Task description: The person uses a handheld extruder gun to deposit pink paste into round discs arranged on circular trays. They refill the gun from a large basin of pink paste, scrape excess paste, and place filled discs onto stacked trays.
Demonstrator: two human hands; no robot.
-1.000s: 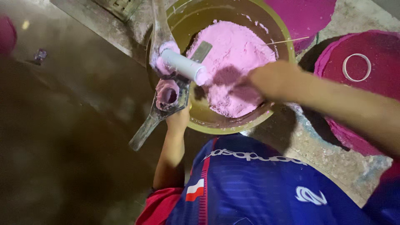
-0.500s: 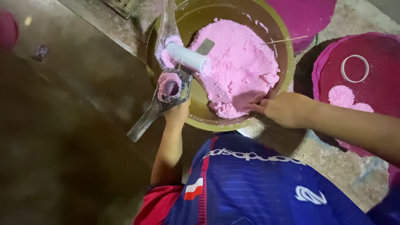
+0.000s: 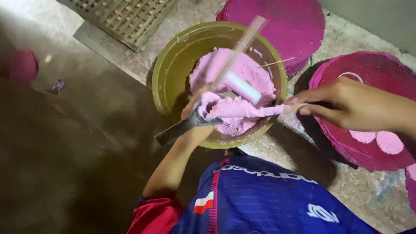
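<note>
Pink paste [image 3: 242,71] heaped inside a round olive-green plastic bucket [image 3: 173,65] on the concrete floor, left hand [image 3: 195,115] closed around a dark metal tool [image 3: 182,125] loaded with paste over the bucket's near rim, right hand [image 3: 346,104] pinching a paste-smeared strip [image 3: 260,110] at the bucket's right edge, magenta round lids [image 3: 381,108] just beside.

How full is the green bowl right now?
Partly full. The green bowl holds a mound of pink paste on its right side, while the left inner wall shows bare.
</note>
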